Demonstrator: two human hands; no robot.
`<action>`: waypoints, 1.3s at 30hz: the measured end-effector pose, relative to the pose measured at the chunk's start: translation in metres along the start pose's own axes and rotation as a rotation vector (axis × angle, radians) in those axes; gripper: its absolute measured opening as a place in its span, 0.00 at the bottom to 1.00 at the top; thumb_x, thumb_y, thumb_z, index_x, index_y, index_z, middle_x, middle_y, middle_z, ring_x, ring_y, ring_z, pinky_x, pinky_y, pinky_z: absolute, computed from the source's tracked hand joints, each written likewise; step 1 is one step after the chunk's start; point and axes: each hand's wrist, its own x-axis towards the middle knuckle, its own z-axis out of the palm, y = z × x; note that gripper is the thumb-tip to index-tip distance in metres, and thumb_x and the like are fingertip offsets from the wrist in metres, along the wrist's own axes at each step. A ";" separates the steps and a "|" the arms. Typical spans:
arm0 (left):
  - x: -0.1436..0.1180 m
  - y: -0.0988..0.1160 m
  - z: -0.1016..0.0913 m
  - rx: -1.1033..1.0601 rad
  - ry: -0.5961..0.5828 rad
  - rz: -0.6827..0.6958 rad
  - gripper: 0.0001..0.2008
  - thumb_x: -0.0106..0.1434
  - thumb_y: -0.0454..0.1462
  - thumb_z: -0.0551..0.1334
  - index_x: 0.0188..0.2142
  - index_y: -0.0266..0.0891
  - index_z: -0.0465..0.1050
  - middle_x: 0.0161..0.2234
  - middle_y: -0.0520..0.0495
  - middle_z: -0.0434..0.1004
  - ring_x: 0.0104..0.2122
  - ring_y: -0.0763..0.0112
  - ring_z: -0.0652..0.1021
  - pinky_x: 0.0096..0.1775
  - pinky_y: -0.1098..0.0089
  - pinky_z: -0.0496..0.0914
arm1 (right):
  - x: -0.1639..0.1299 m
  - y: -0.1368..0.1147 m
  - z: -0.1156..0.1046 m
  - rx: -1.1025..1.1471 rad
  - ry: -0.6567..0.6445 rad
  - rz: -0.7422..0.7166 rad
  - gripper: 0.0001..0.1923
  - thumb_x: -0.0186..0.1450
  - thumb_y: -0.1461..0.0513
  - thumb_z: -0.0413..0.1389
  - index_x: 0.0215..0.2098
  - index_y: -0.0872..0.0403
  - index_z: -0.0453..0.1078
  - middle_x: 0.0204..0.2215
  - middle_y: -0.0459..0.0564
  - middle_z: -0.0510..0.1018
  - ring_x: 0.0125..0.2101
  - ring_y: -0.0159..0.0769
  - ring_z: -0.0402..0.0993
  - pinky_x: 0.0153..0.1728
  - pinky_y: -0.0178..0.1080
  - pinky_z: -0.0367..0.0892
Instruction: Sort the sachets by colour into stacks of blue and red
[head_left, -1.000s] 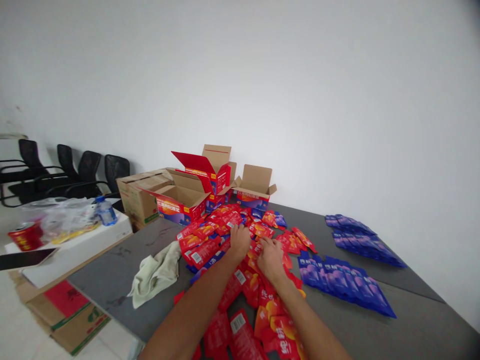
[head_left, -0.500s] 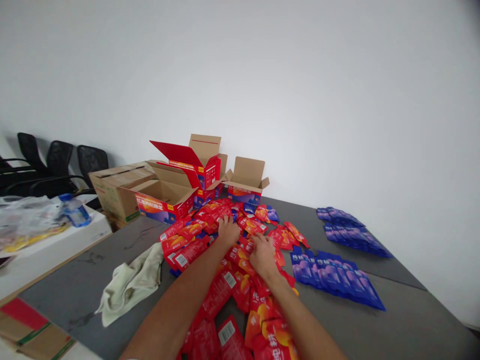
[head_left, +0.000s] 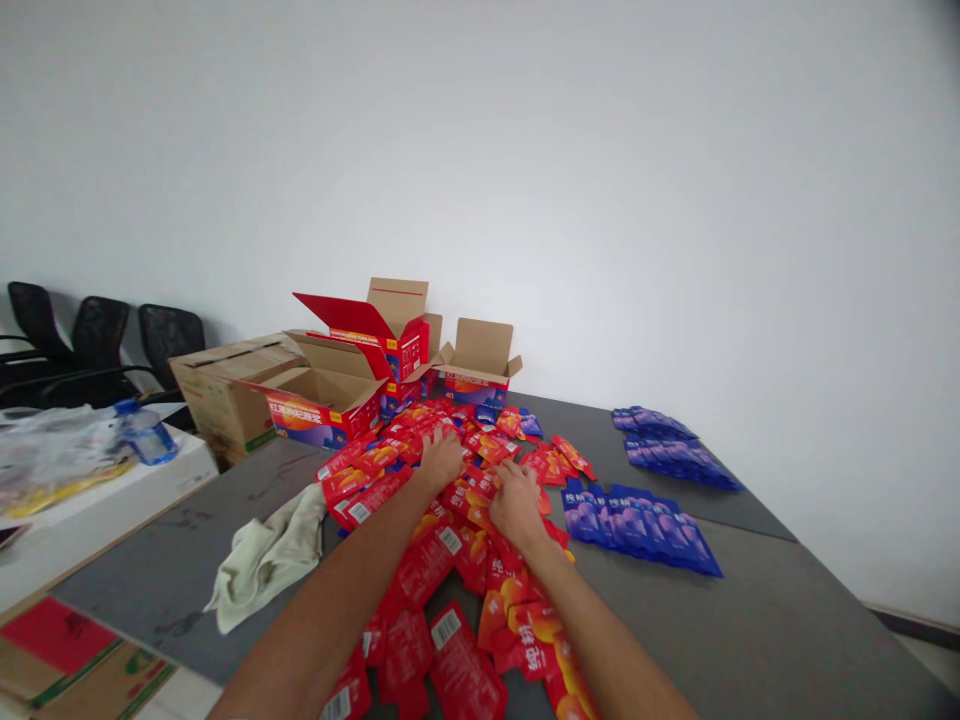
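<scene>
Both hands rest flat, fingers spread, on the heap of red sachets (head_left: 450, 520): left hand (head_left: 441, 458) toward the open red cartons (head_left: 330, 395), right hand (head_left: 516, 503) nearer the blue sachets (head_left: 637, 515). The sachets look light, floppy and slick; pinching an edge seems best.

Legible text: large white characters "纯粹" on a red-orange sachet (head_left: 534, 640) in the pile nearest the camera, and the number "40" on the front of the far open carton (head_left: 477, 388); remaining print is too blurred to read.
</scene>
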 end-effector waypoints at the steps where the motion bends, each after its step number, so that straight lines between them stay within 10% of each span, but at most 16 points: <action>1: 0.001 0.001 0.000 0.006 0.000 0.014 0.20 0.65 0.37 0.56 0.55 0.41 0.72 0.62 0.37 0.65 0.64 0.44 0.57 0.59 0.45 0.55 | -0.002 0.002 -0.003 -0.007 0.004 0.008 0.28 0.56 0.71 0.50 0.53 0.54 0.74 0.58 0.53 0.71 0.55 0.45 0.64 0.55 0.43 0.57; 12: 0.028 0.001 0.015 0.028 0.027 0.021 0.22 0.64 0.39 0.58 0.58 0.50 0.68 0.61 0.44 0.68 0.65 0.50 0.57 0.58 0.45 0.54 | -0.008 0.022 -0.002 -0.009 0.013 0.062 0.27 0.56 0.71 0.52 0.52 0.52 0.75 0.58 0.52 0.72 0.55 0.46 0.64 0.53 0.41 0.61; 30: 0.052 -0.016 0.015 0.118 0.215 -0.085 0.17 0.67 0.34 0.53 0.43 0.34 0.80 0.48 0.31 0.75 0.53 0.49 0.66 0.52 0.54 0.59 | 0.030 0.000 0.042 0.056 -0.052 0.035 0.22 0.60 0.69 0.50 0.50 0.51 0.76 0.58 0.51 0.72 0.55 0.46 0.64 0.53 0.42 0.59; 39: 0.050 -0.020 -0.011 -0.049 0.363 -0.106 0.16 0.67 0.31 0.51 0.43 0.33 0.78 0.44 0.34 0.76 0.51 0.56 0.71 0.53 0.59 0.61 | 0.028 0.007 0.042 0.098 0.052 -0.013 0.23 0.58 0.72 0.50 0.48 0.54 0.76 0.54 0.53 0.75 0.52 0.46 0.66 0.53 0.42 0.61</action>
